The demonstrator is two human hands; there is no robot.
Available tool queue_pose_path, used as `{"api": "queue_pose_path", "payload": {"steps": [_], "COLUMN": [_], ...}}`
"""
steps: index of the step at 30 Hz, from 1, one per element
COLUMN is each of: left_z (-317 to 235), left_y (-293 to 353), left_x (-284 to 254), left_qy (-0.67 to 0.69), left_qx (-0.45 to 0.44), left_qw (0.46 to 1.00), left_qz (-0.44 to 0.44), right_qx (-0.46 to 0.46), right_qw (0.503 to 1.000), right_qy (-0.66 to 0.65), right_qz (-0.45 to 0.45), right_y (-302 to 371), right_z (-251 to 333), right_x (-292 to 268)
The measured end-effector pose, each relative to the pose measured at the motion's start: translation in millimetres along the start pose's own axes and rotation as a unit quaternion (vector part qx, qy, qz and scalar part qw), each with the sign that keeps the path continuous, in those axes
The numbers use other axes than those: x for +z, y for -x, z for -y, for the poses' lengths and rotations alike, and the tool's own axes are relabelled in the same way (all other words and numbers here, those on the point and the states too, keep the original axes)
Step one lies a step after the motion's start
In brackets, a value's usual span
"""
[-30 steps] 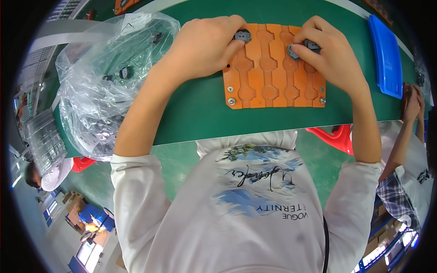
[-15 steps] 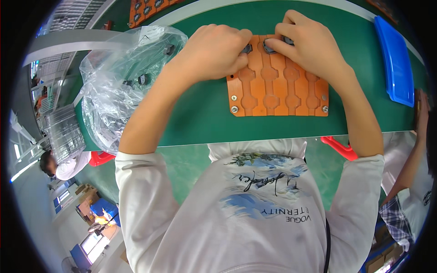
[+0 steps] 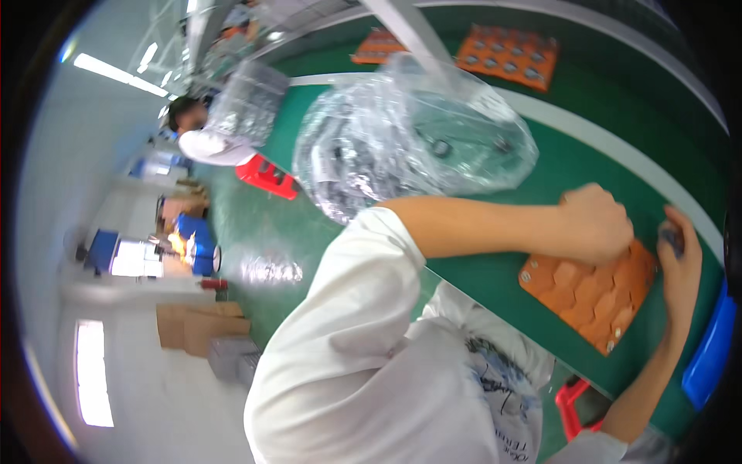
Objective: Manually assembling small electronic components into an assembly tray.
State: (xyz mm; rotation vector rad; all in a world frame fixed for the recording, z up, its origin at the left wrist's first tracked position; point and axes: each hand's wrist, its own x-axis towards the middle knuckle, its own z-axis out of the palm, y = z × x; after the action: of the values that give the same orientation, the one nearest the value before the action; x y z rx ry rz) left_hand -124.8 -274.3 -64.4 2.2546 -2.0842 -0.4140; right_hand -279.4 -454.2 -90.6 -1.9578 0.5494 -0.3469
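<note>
The orange plate (image 3: 591, 294) with rows of shaped recesses lies on the green table, its surface smeared by motion. Over its far left edge rests my left hand (image 3: 599, 226), fingers curled in; whatever they may hold is hidden. Just off the plate's far right corner is my right hand (image 3: 682, 259), closed around a small dark grey part (image 3: 670, 239). A clear plastic bag (image 3: 371, 139) lies left of my left arm, with a few dark parts (image 3: 440, 148) showing through it.
More orange plates (image 3: 506, 56) filled with parts stand past the pale table rail (image 3: 587, 127). A blue tray (image 3: 713, 348) sits at the right. Clear stacked trays (image 3: 249, 104) and a seated person (image 3: 205, 139) are at the far left. A red stool (image 3: 570, 406) stands below the table edge.
The view has swung to the left, so the plate and hands now appear at the right. My right hand has come off the plate to its right side. My left hand stays at the plate.
</note>
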Motion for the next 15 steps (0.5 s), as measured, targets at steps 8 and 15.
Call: {"api": "queue_pose_path", "payload": {"steps": [8,15], "left_z": [27,22], "left_y": [31,19], "left_x": [27,29], "left_qy": [-0.015,0.005], "left_qx": [0.117,0.088], "left_qw": [0.971,0.972], "left_qz": [-0.209,-0.216], "right_qx": [-0.159,-0.16], "right_qw": [0.963,0.933], "right_qy": [0.209,0.268], "right_qz": [0.063,0.182], "right_y": [34,49], "right_z": [50,59], "right_x": [47,43]}}
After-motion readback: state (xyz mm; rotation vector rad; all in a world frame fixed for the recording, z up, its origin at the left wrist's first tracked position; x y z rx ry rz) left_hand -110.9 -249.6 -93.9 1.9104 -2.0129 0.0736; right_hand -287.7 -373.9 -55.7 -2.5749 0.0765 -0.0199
